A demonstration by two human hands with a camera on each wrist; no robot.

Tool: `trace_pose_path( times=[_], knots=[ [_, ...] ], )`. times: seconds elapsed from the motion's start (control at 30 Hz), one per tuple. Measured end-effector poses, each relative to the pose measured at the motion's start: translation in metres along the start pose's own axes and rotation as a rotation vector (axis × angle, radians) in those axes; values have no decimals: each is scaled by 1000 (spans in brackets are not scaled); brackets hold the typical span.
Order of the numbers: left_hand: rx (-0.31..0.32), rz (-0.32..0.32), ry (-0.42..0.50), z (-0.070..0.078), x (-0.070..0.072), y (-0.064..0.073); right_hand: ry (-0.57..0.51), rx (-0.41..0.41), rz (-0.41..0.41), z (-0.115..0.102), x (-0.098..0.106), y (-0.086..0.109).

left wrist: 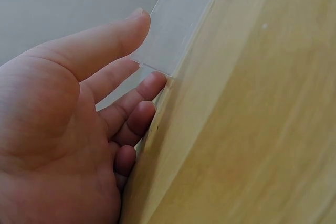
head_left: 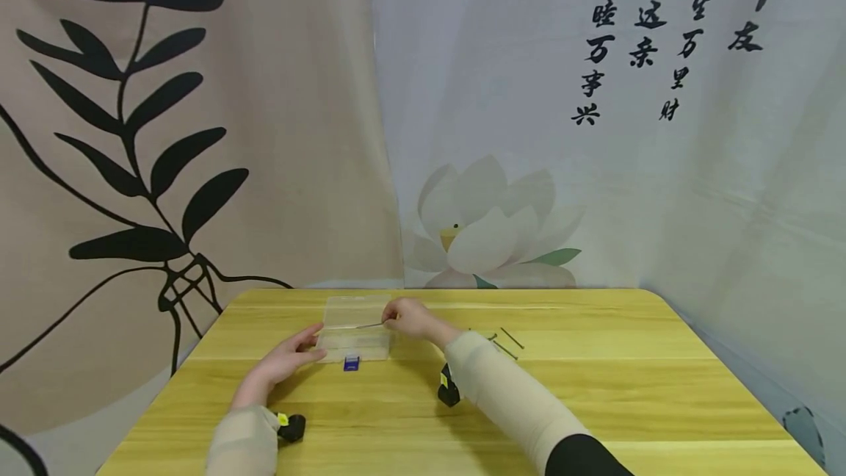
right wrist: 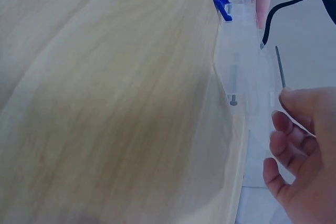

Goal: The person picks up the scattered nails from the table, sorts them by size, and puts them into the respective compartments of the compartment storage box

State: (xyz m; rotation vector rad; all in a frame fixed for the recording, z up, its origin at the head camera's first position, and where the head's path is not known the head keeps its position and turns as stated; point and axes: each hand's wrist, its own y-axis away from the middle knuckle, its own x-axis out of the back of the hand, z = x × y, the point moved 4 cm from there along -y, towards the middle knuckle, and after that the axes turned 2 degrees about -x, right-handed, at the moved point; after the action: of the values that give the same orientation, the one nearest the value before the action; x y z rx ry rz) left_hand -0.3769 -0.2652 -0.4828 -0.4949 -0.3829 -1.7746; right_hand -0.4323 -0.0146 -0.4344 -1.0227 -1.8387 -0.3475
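A clear plastic box point(head_left: 366, 352) lies with its lid point(head_left: 353, 308) raised toward the back; a blue clasp point(head_left: 351, 363) is on its front. My left hand point(head_left: 284, 360) holds the box's left end, thumb at the front corner and fingers farther back. In the left wrist view, the thumb and fingertips meet the box end point(left wrist: 168, 30). Above the box, my right hand point(head_left: 413, 318) pinches a thin metal nail point(right wrist: 280, 66) near one end, its point directed left. Another nail point(right wrist: 234, 85) shows through the box wall, lying lengthwise inside.
Several loose nails point(head_left: 507, 350) lie on the wooden table point(head_left: 595, 388) to the right, beyond my right forearm. A black wrist camera point(head_left: 449, 386) hangs under that forearm, another point(head_left: 291, 427) beside the left sleeve. A printed curtain point(head_left: 502, 131) hangs behind the table's far edge.
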Motion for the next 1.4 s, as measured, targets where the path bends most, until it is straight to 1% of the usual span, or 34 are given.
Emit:
trace_pose_path(
  times=[0.1,0.33,0.47,0.6,0.77,0.93,1.07,1.17,1.27,1.4],
  knots=[
    [-3,-3,0,0,-1,-1,1,-17,-1,0,-1,2],
    [-12,-14,3,3,-4,-2,75,-68,7,8,-8,3],
    [-19,-26,31,5,-7,-4,85,-100,-9,10,-10,6],
    [-24,-43,48,5,-9,-5,85,-104,-31,11,-10,8],
    [-28,-46,49,4,-11,-7,63,-70,-25,14,-5,13],
    [-32,-40,46,3,-10,-6,12,-53,-15,20,11,23],
    [-27,-33,40,0,-6,-4,-29,-59,-9,26,32,38],
    [-23,-35,43,-2,-2,-2,-83,-70,-7,35,47,50],
    [-25,-43,44,-2,0,-1,-144,-78,12,47,62,66],
    [-31,-60,41,-3,1,-2,-196,-107,45,63,80,91]
  ],
)
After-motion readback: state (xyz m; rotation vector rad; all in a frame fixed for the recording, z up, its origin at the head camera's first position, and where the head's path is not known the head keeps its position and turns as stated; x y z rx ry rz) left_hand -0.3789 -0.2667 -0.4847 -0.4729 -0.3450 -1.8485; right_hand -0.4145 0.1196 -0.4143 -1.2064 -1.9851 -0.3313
